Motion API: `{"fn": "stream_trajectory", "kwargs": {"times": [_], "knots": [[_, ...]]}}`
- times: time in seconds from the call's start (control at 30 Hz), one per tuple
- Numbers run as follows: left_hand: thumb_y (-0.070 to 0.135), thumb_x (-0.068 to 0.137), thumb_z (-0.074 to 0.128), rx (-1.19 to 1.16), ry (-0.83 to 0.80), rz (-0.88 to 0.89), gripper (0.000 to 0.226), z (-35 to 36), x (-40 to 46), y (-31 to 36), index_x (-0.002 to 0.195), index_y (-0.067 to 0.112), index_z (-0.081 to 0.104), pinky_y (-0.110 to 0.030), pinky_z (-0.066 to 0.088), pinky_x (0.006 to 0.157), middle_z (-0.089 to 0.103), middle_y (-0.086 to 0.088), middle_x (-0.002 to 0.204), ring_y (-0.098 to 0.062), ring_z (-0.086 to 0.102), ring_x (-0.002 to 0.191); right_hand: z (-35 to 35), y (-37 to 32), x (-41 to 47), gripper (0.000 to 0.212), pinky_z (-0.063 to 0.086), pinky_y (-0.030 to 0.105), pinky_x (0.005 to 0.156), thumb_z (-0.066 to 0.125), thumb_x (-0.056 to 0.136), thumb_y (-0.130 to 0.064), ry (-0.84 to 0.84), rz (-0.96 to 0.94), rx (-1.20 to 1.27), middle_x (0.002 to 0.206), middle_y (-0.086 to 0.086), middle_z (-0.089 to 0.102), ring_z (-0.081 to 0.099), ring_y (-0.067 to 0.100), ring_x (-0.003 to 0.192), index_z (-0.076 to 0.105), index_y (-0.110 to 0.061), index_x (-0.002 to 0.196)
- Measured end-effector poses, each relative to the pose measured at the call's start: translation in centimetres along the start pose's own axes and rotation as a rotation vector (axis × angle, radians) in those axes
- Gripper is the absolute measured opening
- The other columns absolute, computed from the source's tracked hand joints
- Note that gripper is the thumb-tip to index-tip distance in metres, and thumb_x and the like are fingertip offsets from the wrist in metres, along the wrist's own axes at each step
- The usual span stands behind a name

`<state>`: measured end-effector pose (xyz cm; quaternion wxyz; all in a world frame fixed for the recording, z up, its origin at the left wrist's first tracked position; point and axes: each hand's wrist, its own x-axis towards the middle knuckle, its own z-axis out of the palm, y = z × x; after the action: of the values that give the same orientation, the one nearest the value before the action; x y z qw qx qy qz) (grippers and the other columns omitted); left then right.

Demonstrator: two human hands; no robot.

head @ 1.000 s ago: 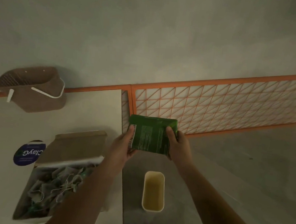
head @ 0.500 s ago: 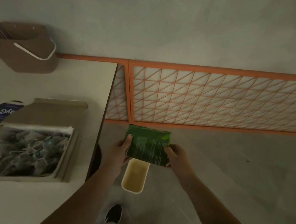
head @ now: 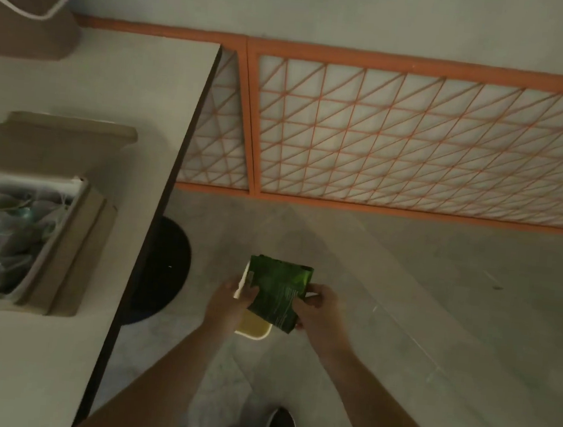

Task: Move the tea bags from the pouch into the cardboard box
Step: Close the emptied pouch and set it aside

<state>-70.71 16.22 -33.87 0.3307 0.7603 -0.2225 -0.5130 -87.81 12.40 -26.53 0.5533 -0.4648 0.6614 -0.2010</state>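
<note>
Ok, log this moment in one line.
pouch: held by left hand and right hand | over bin | box: open, tea bags inside

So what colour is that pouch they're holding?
Dark green with pale print, seen in the head view: the pouch is held over a pale bin.

Dim, greyish light everywhere. Pale grey floor (head: 401, 311) with faint tile lines. Plain grey wall (head: 327, 7) above. Along the wall's foot, an orange lattice panel (head: 417, 140) with diagonal bars. At left, a white table (head: 140, 96) with dark edge; under it, a round black base (head: 164, 271).
</note>
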Motion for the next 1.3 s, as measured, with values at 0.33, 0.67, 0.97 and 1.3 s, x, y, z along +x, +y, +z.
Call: {"fn": "stream_trajectory", "kwargs": {"times": [0.33,0.67,0.97,1.3], "knots": [[0.033,0.104,0.053,0.243,0.118,0.107,0.031,1.7,9.0,-9.1,0.129,0.020,0.066,-0.048,0.053,0.099,0.068,-0.005,0.126,-0.025,0.064,0.116,9.2,11.4,11.6,0.030,0.060,0.040,0.073,0.067,0.086,-0.021,-0.032,0.062,-0.193,0.096,0.006,0.068,0.068,0.022,0.083,0.055,-0.016,0.114],[0.026,0.104,0.053,0.381,0.177,0.201,0.034,1.1,17.4,-16.0,0.134,0.015,0.064,-0.036,0.050,0.100,0.065,-0.003,0.132,-0.019,0.062,0.120,16.9,21.3,19.5,0.047,0.053,0.032,0.075,0.065,0.090,-0.029,-0.140,0.041,-0.447,0.113,0.009,0.066,0.065,0.025,0.098,0.053,-0.011,0.132],[0.025,0.104,0.050,0.367,0.155,0.143,0.038,1.3,11.4,-12.4,0.139,0.012,0.058,-0.032,0.045,0.098,0.061,-0.009,0.139,-0.023,0.057,0.126,13.4,16.8,13.2,0.035,0.044,0.026,0.086,0.046,0.100,-0.030,-0.277,-0.021,-0.442,0.128,0.007,0.062,0.061,0.024,0.111,0.058,-0.025,0.133],[0.030,0.108,0.045,0.281,0.091,0.230,0.036,-3.3,-6.6,5.0,0.136,0.014,0.060,-0.031,0.040,0.100,0.061,-0.004,0.134,-0.021,0.057,0.123,2.0,-1.5,-1.3,0.036,0.035,0.021,0.089,0.049,0.101,-0.020,-0.235,-0.096,-0.200,0.135,0.006,0.056,0.051,0.023,0.127,0.053,-0.014,0.136]]}}
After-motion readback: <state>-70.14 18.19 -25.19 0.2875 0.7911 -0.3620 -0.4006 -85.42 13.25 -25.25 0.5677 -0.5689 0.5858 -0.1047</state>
